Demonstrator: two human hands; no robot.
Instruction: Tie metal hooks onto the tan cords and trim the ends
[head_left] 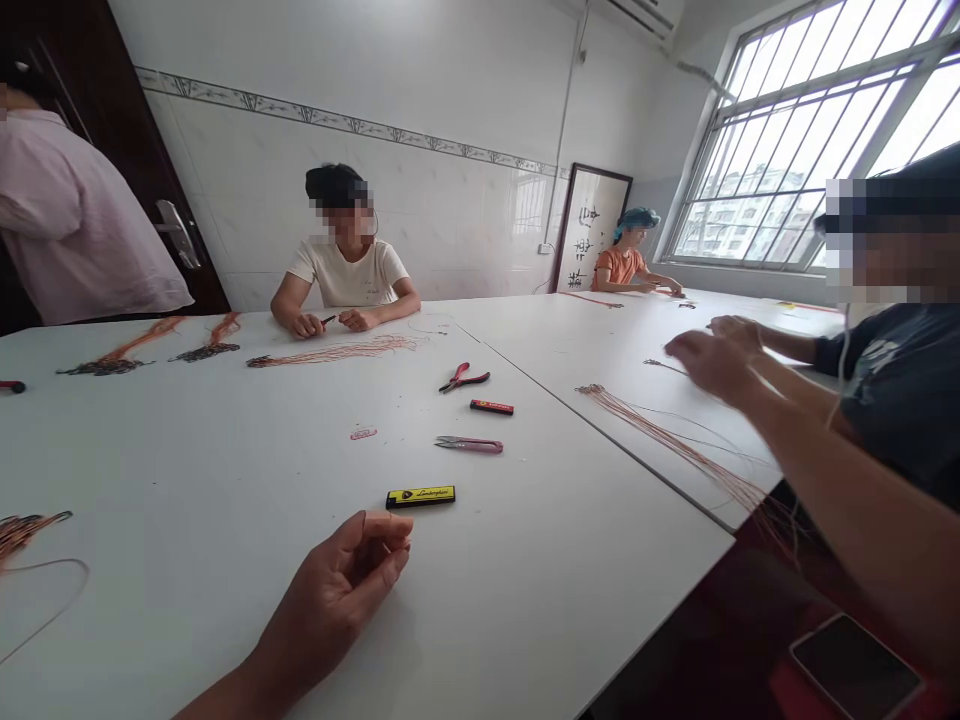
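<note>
My left hand is low over the white table, its thumb and fingertips pinched together. Whatever lies between them is too small to make out. Just beyond the fingertips lies a yellow and black lighter. My right hand is raised far out to the right, slightly blurred, with its fingers drawn together; anything in them is hidden. Below it, a bundle of orange-brown cords stretches over the table edge. Farther off are thread snips, a red lighter and red-handled pliers.
A person in a white shirt sits opposite, near several cord bundles. Another in a dark shirt works close on my right. More cords lie at the left edge. A phone rests below the table at lower right.
</note>
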